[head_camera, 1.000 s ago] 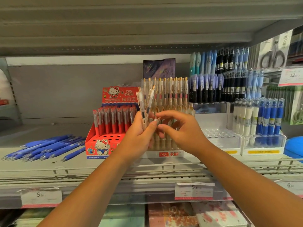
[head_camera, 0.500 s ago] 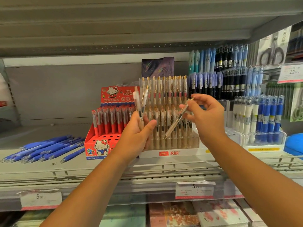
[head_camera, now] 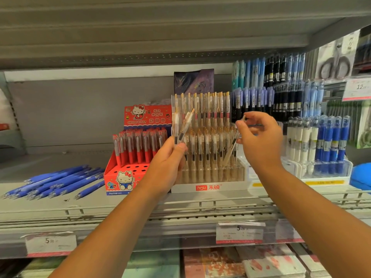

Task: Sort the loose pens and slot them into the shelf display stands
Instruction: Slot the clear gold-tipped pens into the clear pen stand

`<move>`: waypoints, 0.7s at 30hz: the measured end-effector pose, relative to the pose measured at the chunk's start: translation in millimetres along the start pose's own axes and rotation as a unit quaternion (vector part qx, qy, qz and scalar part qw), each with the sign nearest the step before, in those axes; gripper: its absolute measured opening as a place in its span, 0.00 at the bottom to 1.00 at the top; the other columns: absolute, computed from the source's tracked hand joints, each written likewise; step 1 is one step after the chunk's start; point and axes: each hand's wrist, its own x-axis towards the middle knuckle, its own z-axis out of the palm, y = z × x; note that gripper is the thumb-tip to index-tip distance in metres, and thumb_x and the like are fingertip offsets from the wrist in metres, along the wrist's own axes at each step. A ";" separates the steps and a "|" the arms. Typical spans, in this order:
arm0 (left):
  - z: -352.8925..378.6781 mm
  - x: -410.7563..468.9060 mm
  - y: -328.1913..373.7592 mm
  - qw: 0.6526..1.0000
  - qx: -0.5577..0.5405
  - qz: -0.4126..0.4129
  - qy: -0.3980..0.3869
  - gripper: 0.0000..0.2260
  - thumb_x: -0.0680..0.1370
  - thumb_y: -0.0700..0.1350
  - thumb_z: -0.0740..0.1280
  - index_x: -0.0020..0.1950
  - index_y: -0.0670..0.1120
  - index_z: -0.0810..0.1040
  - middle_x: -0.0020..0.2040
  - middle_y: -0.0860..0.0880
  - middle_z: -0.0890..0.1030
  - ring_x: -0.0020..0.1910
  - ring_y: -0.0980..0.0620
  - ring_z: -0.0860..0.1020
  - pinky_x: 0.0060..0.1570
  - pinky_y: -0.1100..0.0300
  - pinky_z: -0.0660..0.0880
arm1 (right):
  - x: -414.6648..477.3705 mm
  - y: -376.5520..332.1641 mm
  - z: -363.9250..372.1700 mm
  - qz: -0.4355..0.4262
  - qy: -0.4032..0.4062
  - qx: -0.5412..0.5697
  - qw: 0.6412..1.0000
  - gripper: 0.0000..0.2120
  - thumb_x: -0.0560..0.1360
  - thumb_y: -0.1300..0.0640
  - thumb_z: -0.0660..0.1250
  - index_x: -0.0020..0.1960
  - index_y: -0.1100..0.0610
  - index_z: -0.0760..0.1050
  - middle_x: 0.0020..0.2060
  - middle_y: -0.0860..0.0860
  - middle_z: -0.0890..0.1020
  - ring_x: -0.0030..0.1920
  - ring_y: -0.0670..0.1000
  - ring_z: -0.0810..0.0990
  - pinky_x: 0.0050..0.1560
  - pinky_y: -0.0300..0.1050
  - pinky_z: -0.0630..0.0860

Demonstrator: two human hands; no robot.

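My left hand [head_camera: 167,167] grips a couple of clear beige pens [head_camera: 181,125] upright in front of the white tiered display stand [head_camera: 210,187], which is filled with rows of the same gold-clipped pens. My right hand [head_camera: 261,143] pinches a single clear beige pen [head_camera: 233,143] near its top. That pen hangs tilted, tip down, over the right end of the stand's front row. Several loose blue pens [head_camera: 54,182] lie on the shelf at the left.
A red cartoon-cat box [head_camera: 122,177] of red pens stands left of the white stand. Clear stands with white and blue pens [head_camera: 319,145] sit at the right, more blue and black pens behind. A wire rail [head_camera: 180,209] runs along the shelf front, price tags below.
My right hand took one pen from the bunch in my left hand, carried it right, and now tilts it steeper over the stand's right end. My left hand stayed put.
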 end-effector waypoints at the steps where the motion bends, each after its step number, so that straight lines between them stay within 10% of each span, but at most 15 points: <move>1: 0.6 -0.1 0.2 1.000 -0.004 -0.005 0.001 0.10 0.84 0.51 0.57 0.48 0.52 0.75 0.37 0.47 0.68 0.29 0.54 0.64 0.25 0.62 0.63 | -0.9 -0.9 1.1 -0.009 -0.008 -0.013 1.000 0.09 0.75 0.59 0.72 0.55 0.54 0.78 0.49 0.54 0.79 0.41 0.49 0.82 0.44 0.55 0.83; 6: 1.2 -0.1 0.6 1.000 0.015 0.004 0.004 0.09 0.83 0.50 0.59 0.46 0.52 0.75 0.36 0.47 0.71 0.29 0.49 0.69 0.24 0.59 0.69 | -7.7 -2.3 7.8 -0.041 -0.101 -0.080 0.991 0.10 0.74 0.57 0.74 0.54 0.52 0.79 0.47 0.49 0.79 0.40 0.39 0.79 0.44 0.39 0.82; 14: 1.3 -1.2 2.9 1.000 0.021 0.014 0.001 0.10 0.83 0.49 0.60 0.48 0.53 0.80 0.35 0.45 0.73 0.26 0.48 0.74 0.25 0.57 0.74 | -12.8 -2.1 7.6 0.052 -0.167 -0.054 0.983 0.06 0.73 0.54 0.74 0.44 0.48 0.77 0.42 0.44 0.80 0.44 0.48 0.81 0.36 0.41 0.82; 21: 3.1 -3.4 4.5 1.000 0.027 0.000 0.010 0.11 0.84 0.48 0.57 0.49 0.50 0.78 0.35 0.47 0.75 0.27 0.49 0.75 0.26 0.57 0.74 | -20.9 -19.8 7.2 -0.078 -0.134 -0.196 0.968 0.13 0.77 0.53 0.68 0.61 0.53 0.78 0.53 0.48 0.78 0.54 0.49 0.77 0.54 0.50 0.78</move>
